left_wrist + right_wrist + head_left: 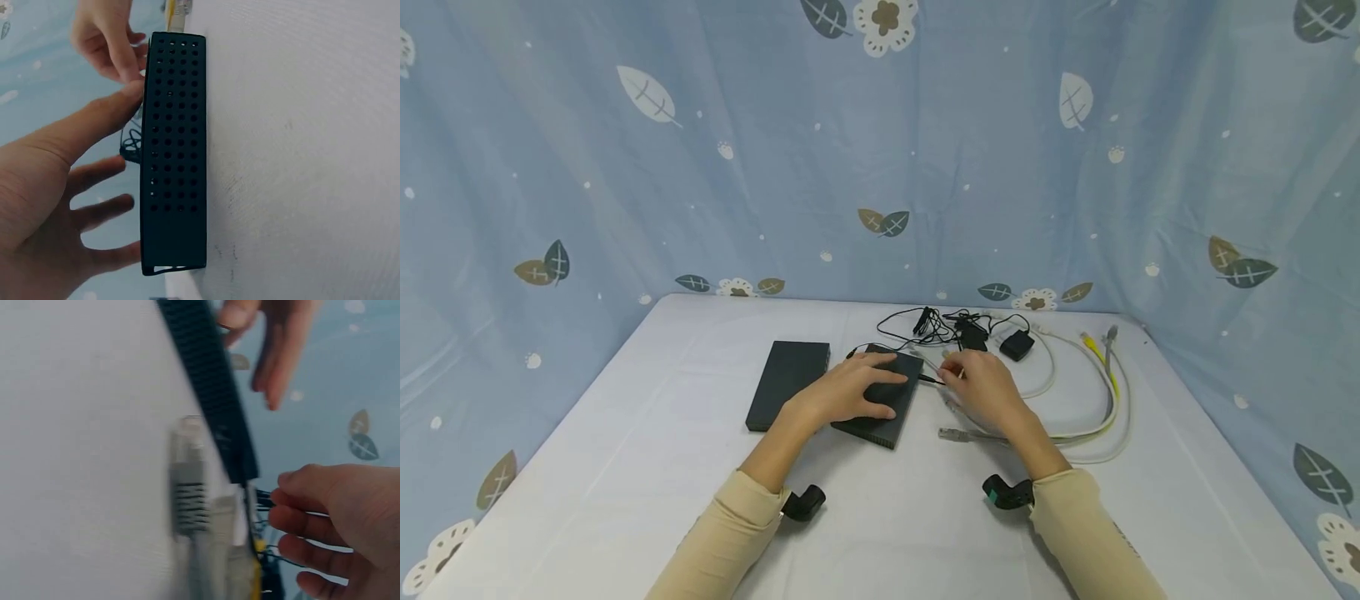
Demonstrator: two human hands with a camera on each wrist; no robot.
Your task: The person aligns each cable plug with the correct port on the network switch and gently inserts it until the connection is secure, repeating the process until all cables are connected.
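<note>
Two flat black boxes lie side by side on the white table. My left hand [853,387] rests over the right-hand box [880,425], fingers spread across its top. In the left wrist view the thumb lies along the edge of this box [175,156], whose side is full of small round holes. A thin black cord [931,379] leaves the box's right side. My right hand [981,387] hovers beside that cord, fingers loosely curled. In the right wrist view the cord [250,525] passes left of the right fingertips [284,515], with nothing visible between them.
The other black box [790,383] lies to the left. Behind my right hand are tangled black cords [932,325] and a black power adapter [1017,345]. Grey, white and yellow network cables [1112,400] loop on the right, one grey plug [953,434] lying near the box.
</note>
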